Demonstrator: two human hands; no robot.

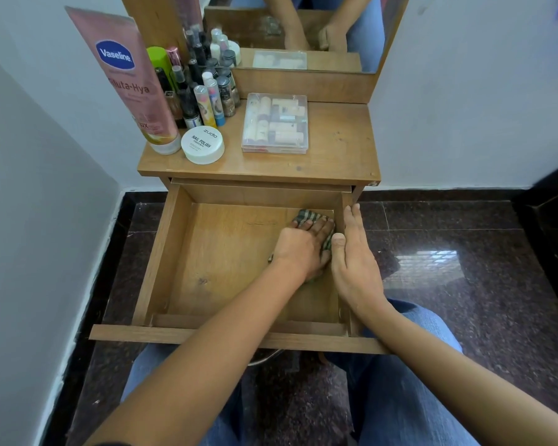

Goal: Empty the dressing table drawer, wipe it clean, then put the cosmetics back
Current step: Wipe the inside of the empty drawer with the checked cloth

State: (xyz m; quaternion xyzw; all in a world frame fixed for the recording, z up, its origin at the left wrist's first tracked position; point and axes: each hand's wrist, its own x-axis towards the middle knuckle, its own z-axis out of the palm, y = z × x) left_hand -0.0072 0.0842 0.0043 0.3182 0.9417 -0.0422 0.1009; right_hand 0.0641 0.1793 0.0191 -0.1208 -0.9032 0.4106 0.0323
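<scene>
Drawer (207, 262) pulled out toward you, wood floor w/ faint dark marks; striped green-grey cloth (306, 216) bunched in its far-right corner. Your L hand (300, 249) presses flat on the cloth, fingers straight; your R hand (353, 265) lies uncurled along the drawer's right wall, fingers straight, thumb inside. Cosmetics (203, 91) crowd the far-left corner of the tabletop (339, 152), clear case (275, 123) near centre.

Drawer (161, 252): unpainted brown wood, matt, scuffed, dark marks on base. Counter (335, 146): same wood, smooth, faint sheen. Cloth (306, 217): woven striped fabric, soft, matt. Box (275, 123): clear hard plastic, glossy. Jar (202, 144): white plastic, smooth, satin. Tube (132, 85): pink plastic, glossy. Floor (464, 252): dark speckled stone, polished, reflective. Mirror (303, 27): glass. Wall (464, 91): white paint, matt. Jeans (400, 397): blue denim.
</scene>
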